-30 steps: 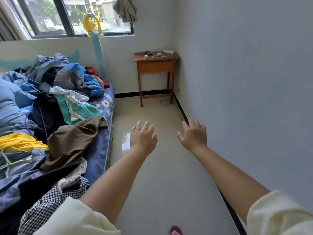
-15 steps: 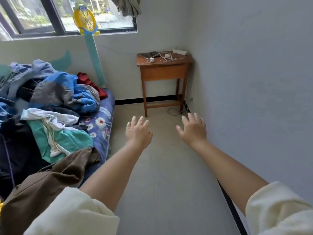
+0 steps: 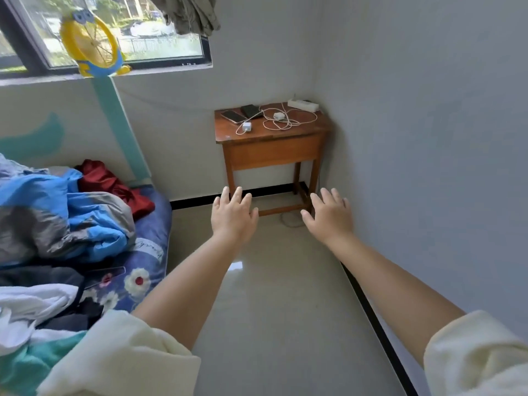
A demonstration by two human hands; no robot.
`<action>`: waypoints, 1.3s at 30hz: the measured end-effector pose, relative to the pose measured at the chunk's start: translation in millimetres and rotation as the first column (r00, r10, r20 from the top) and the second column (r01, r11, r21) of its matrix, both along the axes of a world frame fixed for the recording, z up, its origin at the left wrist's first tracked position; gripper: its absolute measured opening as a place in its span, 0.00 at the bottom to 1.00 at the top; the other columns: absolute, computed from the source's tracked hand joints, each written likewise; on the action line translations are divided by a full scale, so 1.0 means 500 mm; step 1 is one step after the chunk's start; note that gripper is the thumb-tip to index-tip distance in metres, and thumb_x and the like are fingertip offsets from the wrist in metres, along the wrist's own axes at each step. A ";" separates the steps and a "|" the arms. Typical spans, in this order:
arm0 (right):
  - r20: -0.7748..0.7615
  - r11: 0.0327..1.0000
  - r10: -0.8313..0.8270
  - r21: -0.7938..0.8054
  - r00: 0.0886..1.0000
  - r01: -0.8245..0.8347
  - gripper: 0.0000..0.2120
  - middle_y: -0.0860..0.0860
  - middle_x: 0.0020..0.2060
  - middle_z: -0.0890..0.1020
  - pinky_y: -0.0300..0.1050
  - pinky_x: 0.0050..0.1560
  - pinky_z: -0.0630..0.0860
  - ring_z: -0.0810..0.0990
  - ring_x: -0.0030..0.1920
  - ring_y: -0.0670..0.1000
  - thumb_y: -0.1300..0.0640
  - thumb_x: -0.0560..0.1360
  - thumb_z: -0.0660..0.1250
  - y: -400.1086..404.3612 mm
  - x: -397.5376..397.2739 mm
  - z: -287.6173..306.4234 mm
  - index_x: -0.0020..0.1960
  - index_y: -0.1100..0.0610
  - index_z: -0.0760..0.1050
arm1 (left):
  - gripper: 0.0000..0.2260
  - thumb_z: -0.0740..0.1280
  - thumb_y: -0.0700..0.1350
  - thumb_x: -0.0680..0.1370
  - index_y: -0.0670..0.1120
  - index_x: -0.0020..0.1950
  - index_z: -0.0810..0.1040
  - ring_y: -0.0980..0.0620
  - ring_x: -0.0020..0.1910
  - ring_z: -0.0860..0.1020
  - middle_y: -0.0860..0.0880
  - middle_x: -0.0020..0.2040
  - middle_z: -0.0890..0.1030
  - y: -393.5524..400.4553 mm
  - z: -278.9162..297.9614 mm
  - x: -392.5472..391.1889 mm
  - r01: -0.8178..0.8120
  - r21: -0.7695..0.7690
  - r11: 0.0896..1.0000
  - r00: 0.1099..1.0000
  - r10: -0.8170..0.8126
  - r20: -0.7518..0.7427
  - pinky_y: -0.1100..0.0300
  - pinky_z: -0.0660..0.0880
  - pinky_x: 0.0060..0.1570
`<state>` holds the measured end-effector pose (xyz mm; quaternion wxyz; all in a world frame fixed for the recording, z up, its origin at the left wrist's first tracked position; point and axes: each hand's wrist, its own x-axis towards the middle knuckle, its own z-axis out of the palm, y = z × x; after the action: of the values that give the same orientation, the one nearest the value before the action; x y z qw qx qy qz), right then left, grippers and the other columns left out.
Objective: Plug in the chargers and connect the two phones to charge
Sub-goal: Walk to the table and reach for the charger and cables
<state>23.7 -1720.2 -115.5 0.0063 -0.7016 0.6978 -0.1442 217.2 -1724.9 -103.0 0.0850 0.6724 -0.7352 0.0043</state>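
Note:
A small wooden table (image 3: 274, 151) stands in the room's far right corner. On its top lie two phones, a light one (image 3: 233, 116) and a dark one (image 3: 251, 110) behind it. Two white charger bricks (image 3: 246, 127) (image 3: 278, 116) rest there among loose white cables (image 3: 288, 122). A white power strip (image 3: 303, 104) sits at the back right corner of the top. My left hand (image 3: 233, 218) and my right hand (image 3: 330, 214) are stretched out in front of me, palms down, fingers apart, holding nothing, well short of the table.
A bed (image 3: 143, 261) piled with clothes (image 3: 65, 215) runs along the left. A yellow fan on a teal pole (image 3: 91, 47) stands by the window. The grey wall (image 3: 428, 138) closes in on the right. Tiled floor (image 3: 274, 295) leads towards the table, with a cord (image 3: 288, 221) on it below.
The view has moved closer to the table, which now looks larger and nearer. Both hands stay outstretched and empty, and more of the bed has slid out of view.

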 end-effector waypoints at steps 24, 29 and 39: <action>0.009 0.995 0.038 0.091 0.999 -0.038 0.23 0.58 0.71 0.65 0.56 0.69 0.59 0.58 0.72 0.58 0.49 0.77 0.59 -1.137 -0.092 -0.067 0.69 0.58 0.65 | 0.21 0.50 0.55 0.79 0.51 0.71 0.59 0.44 0.74 0.48 0.48 0.75 0.57 -1.089 -0.109 -0.031 -0.128 0.110 0.986 0.992 0.129 -0.005 0.48 0.48 0.71; 0.019 0.995 0.011 0.099 1.000 -0.013 0.22 0.58 0.70 0.67 0.56 0.69 0.61 0.60 0.72 0.59 0.49 0.77 0.59 -1.336 -0.079 -0.069 0.69 0.58 0.65 | 0.21 0.49 0.55 0.79 0.51 0.71 0.59 0.44 0.74 0.49 0.48 0.75 0.57 -1.291 -0.119 -0.008 -0.095 0.139 0.986 0.995 0.100 -0.028 0.47 0.50 0.71; 0.054 0.977 -0.077 0.202 0.996 0.065 0.23 0.57 0.70 0.67 0.51 0.69 0.61 0.59 0.72 0.57 0.51 0.78 0.59 -1.565 -0.138 -0.118 0.70 0.58 0.64 | 0.20 0.51 0.55 0.79 0.54 0.71 0.58 0.45 0.74 0.48 0.49 0.75 0.57 -1.575 -0.181 -0.035 0.058 0.233 0.971 0.994 -0.035 -0.101 0.47 0.49 0.71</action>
<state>-45.5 -2502.7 -174.5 0.0930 -0.6674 0.7328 -0.0951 199.8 -2512.5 -193.4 0.0397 0.6599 -0.7411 -0.1174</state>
